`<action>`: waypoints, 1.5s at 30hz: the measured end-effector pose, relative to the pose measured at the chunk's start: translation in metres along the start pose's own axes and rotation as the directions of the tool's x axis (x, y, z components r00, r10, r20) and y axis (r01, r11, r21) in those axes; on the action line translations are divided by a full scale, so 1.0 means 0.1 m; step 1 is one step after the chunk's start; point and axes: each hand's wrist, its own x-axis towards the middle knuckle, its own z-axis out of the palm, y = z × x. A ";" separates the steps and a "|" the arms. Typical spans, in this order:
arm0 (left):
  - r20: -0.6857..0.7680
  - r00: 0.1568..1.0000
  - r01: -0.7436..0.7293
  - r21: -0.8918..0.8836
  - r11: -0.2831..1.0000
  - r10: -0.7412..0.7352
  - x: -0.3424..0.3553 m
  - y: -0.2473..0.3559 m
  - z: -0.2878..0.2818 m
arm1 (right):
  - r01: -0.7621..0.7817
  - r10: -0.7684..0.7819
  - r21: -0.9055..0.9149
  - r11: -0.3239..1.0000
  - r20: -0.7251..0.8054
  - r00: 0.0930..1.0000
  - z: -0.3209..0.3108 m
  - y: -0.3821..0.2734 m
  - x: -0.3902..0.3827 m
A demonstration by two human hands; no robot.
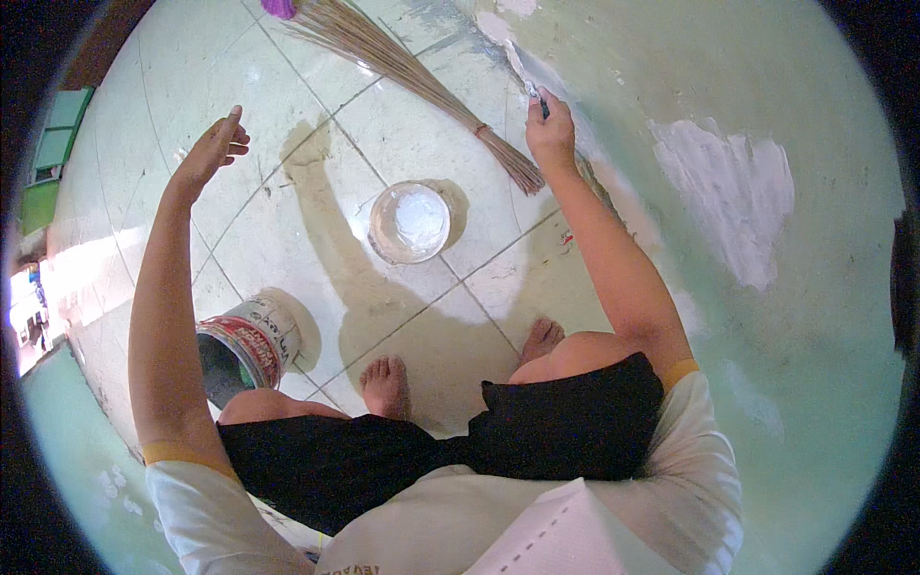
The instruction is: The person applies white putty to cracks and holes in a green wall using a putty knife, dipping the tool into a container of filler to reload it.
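Observation:
My right hand [552,136] is closed around the dark handle of a putty knife [535,91]. The knife's blade, smeared with white paste, meets the lower part of the green wall [834,316] beside a fresh white streak [513,59]. Out over the tiled floor to the left, my left hand [211,151] hangs in the air holding nothing, its thumb stretched out and the fingers loosely bent. Between my arms a round clear tub [381,247] stands on the floor with white paste [419,213] in it. A large white patch [733,196] covers part of the wall at right.
A stick broom [412,81] lies along the wall base, close to my right hand. Left of my feet, a white and red bucket [273,331] rests tipped on its side. My bare feet [385,385] are on the tiles [479,316] near the tub.

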 end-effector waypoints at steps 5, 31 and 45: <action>0.052 0.998 -0.035 0.062 0.997 0.032 0.13 0.02 0.06 | 0.036 -0.032 0.062 0.997 -0.073 0.997 -0.23 0.09 -0.19; 0.134 0.986 -0.155 0.541 0.826 0.097 0.11 -0.66 0.36 | -0.083 0.089 -0.085 0.993 0.066 0.994 -0.85 0.11 -0.52; 0.156 0.986 -0.140 0.539 0.830 0.065 0.23 -0.87 0.23 | -0.201 0.200 -0.005 0.980 0.128 0.971 -1.45 0.08 -0.60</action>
